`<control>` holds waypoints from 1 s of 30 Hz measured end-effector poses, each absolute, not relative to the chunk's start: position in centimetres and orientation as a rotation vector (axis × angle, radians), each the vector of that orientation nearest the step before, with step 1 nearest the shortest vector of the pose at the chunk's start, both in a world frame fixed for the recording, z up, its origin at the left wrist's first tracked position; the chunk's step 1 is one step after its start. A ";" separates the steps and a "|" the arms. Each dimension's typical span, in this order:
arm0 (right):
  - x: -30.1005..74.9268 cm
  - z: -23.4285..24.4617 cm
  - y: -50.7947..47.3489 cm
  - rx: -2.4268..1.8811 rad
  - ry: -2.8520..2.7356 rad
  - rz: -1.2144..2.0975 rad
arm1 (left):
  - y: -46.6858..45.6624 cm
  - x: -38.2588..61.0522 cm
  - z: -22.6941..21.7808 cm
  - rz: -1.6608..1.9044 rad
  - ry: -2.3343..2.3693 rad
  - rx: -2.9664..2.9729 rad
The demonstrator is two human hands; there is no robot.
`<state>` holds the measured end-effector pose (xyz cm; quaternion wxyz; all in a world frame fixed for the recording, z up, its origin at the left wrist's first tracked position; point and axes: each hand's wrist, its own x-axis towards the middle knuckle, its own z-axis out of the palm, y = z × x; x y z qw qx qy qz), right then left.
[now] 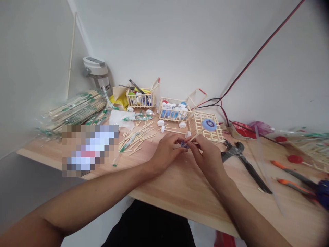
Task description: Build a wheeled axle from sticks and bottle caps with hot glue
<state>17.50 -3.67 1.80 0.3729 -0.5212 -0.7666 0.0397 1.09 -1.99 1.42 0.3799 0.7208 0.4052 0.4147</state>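
Both my hands meet over the middle of the wooden table [180, 188]. My left hand [166, 151] is closed, pinching a small blue bottle cap [184, 144] between its fingertips. My right hand [207, 154] is closed on a thin wooden stick [196, 136] whose near end meets that cap. The stick's far end carries another blue bottle cap [209, 125], raised above a flat stick lattice [205, 128].
Two small stick carts [174, 110] [141, 97] filled with caps stand at the back. Loose sticks [136, 139] and wrapped chopstick bundles [74, 109] lie left. Black pliers [239, 157] and orange-handled tools [295, 178] lie right; wires [244, 72] run up the wall.
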 end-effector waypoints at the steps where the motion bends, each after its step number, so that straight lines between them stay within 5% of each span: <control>1: 17.5 1.8 -3.7 -1.336 -1.965 0.104 | -2.0 1.1 1.5 1.057 1.033 1.836; 30: 17.3 2.3 -3.9 -1.374 -1.951 0.164 | -2.0 1.1 1.5 1.031 1.065 1.837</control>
